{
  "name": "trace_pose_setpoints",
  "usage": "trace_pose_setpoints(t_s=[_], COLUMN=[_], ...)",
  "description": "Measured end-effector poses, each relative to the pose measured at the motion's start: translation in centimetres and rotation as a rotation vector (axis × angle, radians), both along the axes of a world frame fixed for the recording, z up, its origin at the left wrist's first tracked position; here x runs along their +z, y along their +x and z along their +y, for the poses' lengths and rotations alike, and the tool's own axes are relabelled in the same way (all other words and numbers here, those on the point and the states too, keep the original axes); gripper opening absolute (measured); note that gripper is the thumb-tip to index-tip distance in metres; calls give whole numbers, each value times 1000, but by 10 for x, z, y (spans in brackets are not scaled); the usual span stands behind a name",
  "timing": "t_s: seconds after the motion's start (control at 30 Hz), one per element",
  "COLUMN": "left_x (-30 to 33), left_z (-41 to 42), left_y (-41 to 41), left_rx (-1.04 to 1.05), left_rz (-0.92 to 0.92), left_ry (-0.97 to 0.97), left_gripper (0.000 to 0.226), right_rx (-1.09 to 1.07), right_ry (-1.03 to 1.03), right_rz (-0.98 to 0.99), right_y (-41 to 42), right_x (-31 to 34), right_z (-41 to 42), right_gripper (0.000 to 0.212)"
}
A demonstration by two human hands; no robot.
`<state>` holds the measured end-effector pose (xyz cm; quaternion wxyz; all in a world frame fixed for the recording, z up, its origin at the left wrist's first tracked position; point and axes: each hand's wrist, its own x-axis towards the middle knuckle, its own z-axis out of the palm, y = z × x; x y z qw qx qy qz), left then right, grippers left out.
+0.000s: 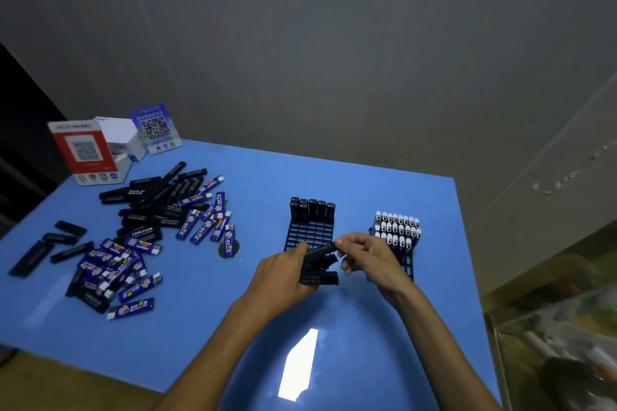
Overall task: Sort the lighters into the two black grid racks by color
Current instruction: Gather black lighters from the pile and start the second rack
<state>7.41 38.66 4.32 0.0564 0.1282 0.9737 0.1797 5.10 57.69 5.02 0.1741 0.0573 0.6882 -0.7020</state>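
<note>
Your left hand [287, 272] grips a bundle of black lighters [319, 272], fingers curled round them, just in front of the left grid rack [309, 232]. Your right hand [369, 259] pinches the end of one black lighter [322, 249] at the top of that bundle, so the two hands meet over the rack's near edge.

The left grid rack holds a single back row of black lighters standing upright [312, 207] — the cells in front of them are open. The right grid rack [405, 264] sits just beside your right hand and carries about three rows of lighters with white tops [397, 227] at its far end.

Off to the left on the blue table [367, 183] lies the unsorted heap: loose black lighters [157, 200] mixed with blue printed lighters [207, 227], with a second cluster of blue ones [117, 274] nearer you. A few black ones [50, 247] lie apart at the far left edge. Behind the heap stand a red QR-code sign [86, 150], a white box [123, 138] and a blue QR-code sign [155, 128].
</note>
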Motion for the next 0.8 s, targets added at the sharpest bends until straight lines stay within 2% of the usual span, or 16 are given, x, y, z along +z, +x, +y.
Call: trace_pose_setpoints(t_s=[0.13,0.3,0.47,0.6,0.8], left_x=[-4,-13,-20,-23,-27], left_z=[-16,-38,-62,-79,-95], left_y=[-9,-22,-33,-43,-55], left_rx=[-5,-7,14,32,41], left_rz=[-18,-48,-62,-77,-99], left_ry=[-6,15,40,64,64], left_gripper=[34,34,33,31,32], right_rx=[-81,-182,-244,-171,-72], right_ry=[-22,23,348,563,738], right_rz=[20,106,265,343,447], right_y=[-9,-23,-42,-62,-85], right_x=[-1,-2,-16,-36,-54], right_z=[0,-3,-11,-22,-43], right_gripper=[26,9,10,13,18])
